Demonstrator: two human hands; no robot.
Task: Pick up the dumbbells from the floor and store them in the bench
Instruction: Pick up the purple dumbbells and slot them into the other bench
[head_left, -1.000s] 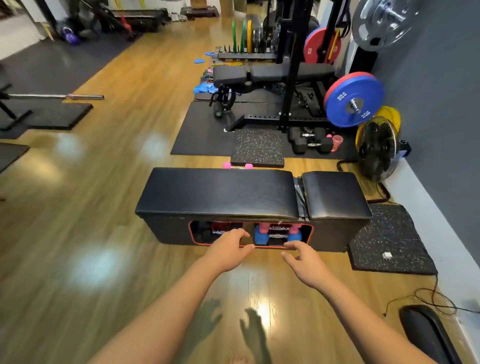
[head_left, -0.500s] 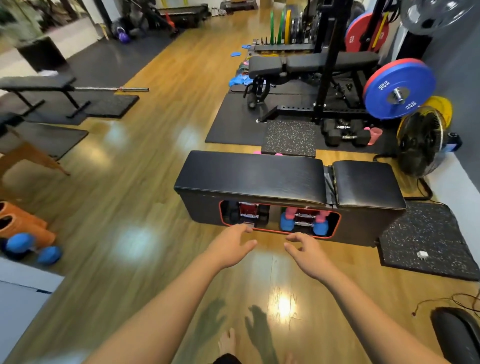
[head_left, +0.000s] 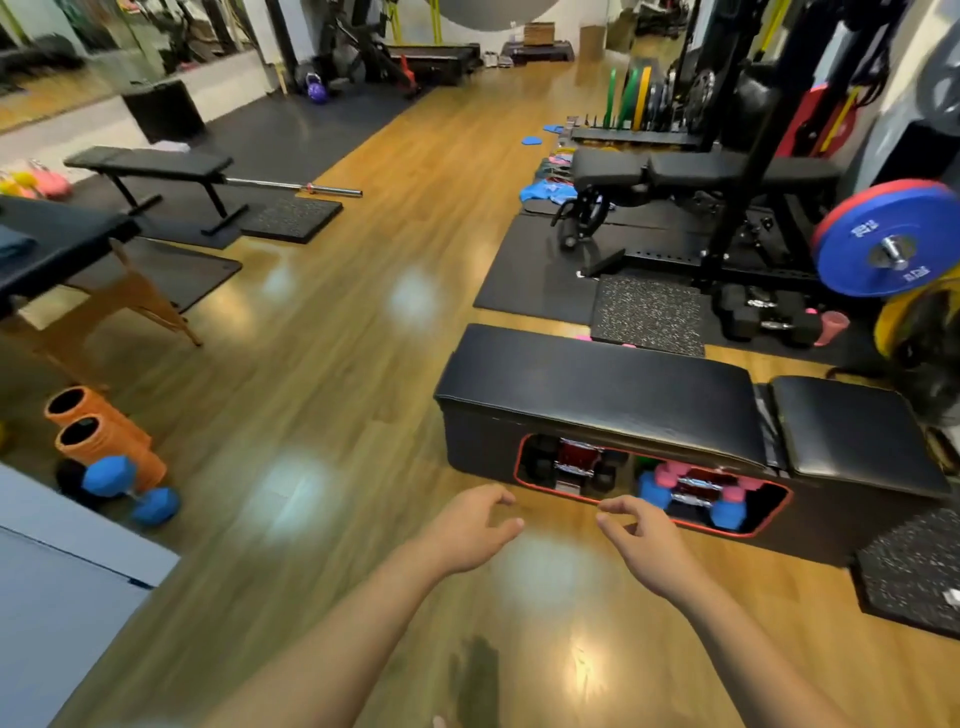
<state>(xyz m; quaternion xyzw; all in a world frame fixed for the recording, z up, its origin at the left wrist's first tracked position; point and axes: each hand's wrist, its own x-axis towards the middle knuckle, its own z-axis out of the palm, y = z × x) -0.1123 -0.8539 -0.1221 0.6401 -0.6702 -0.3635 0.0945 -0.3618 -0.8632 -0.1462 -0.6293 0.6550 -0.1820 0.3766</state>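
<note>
Both hands are empty: the person's left hand (head_left: 470, 530) and right hand (head_left: 636, 538) hover over the wood floor (head_left: 332, 395) with fingers loosely spread and slightly curled, each grip open and holding nothing. They sit at about six o'clock in the head view, just in front of the storage bench (head_left: 597, 384).

That black padded bench lies low at about three o'clock. Its red-rimmed opening (head_left: 649, 483) faces the person and already holds several dumbbells: a black pair with chrome handles (head_left: 574, 462) on its left side, and pink and blue ones (head_left: 691, 491) stacked on its right. That part of the job looks done.

One blue dumbbell (head_left: 130, 491) is on the floor at about nine o'clock, well apart from the bench, touching two orange foam rollers (head_left: 98, 436). It appears to be the next one to fetch. More dark dumbbells (head_left: 763, 317) rest on a mat beyond the bench, at about two o'clock; whether they belong to the task cannot be told.
</note>
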